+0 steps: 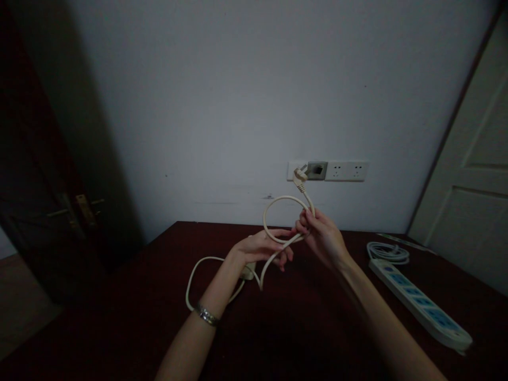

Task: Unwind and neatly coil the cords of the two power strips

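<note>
My right hand (320, 233) pinches a cream power cord (284, 198) between thumb and fingers. The cord forms one round loop to the left of that hand, and its plug (300, 179) sticks up above, prongs toward the wall. Beside it, my left hand (268, 246) has loosely stretched fingers, with the cord crossing in front of them. The fingertips of both hands are close together. From there the cord drops toward the table and curves round behind my left wrist. A cream block (248, 271) on the table is partly hidden by my left hand.
On the dark red table (309, 317), a white power strip (420, 302) with blue sockets lies at the right, its grey cord (388, 253) coiled behind it. Wall sockets (345, 171) are set in the wall (222, 116) behind. Doors stand at both sides.
</note>
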`<state>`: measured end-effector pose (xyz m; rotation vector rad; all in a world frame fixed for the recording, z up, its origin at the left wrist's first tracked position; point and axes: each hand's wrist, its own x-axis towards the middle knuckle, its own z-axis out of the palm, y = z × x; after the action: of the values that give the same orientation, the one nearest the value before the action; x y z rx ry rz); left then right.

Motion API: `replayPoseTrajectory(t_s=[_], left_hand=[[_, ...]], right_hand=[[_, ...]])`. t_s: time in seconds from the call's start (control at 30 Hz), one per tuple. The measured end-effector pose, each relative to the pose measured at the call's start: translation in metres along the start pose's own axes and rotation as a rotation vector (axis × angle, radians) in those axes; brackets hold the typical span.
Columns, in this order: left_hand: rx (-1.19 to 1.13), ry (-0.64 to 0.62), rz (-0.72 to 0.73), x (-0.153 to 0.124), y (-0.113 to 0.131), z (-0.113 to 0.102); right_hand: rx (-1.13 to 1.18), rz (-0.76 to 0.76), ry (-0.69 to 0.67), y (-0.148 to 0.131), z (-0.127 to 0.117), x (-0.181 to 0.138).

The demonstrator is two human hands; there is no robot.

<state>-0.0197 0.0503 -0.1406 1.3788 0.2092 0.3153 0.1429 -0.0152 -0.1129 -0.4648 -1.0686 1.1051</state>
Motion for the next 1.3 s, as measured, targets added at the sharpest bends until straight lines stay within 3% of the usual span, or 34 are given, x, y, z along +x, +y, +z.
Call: replayPoseTrajectory(t_s=[0.2,0.4,0.6,0.77,0.9,1.1,1.17,1.23,1.3], left_hand=[[0.307,-0.320,-0.374,-0.006,-0.012,-0.018],[0.335,-0.349,-0.350,-0.008,-0.014,-0.026],[0.487,0.037,-0.322,-0.022,-0.010,-0.044],[0.676,0.347,-0.185,-0.037,0.003,-0.054],[0.822,0.582,-0.177,-0.045,0.016,-0.056],[1.268,1.173,-0.138,-0.040,0.028,-0.053],[1.404,1.317,-0.174,-0.039,0.029,-0.053],[1.448,1.328,-0.219,-0.043,0.029,-0.056],[1.351,1.186,-0.253,-0.050,0.027,-0.063]], right_hand=[[0.103,-0.007,0.023,-0.004,-0.013,0.004],[0.244,-0.077,0.064,-0.020,-0.043,0.012],[0.343,-0.095,0.083,-0.035,-0.054,0.011],[0.320,-0.109,0.089,-0.038,-0.058,0.010],[0.251,-0.080,0.059,-0.035,-0.060,0.011],[0.095,0.048,-0.019,-0.021,-0.046,0.012],[0.062,0.075,-0.013,-0.018,-0.041,0.011],[0.069,0.058,0.009,-0.018,-0.040,0.010],[0.114,0.015,0.030,-0.021,-0.044,0.010]])
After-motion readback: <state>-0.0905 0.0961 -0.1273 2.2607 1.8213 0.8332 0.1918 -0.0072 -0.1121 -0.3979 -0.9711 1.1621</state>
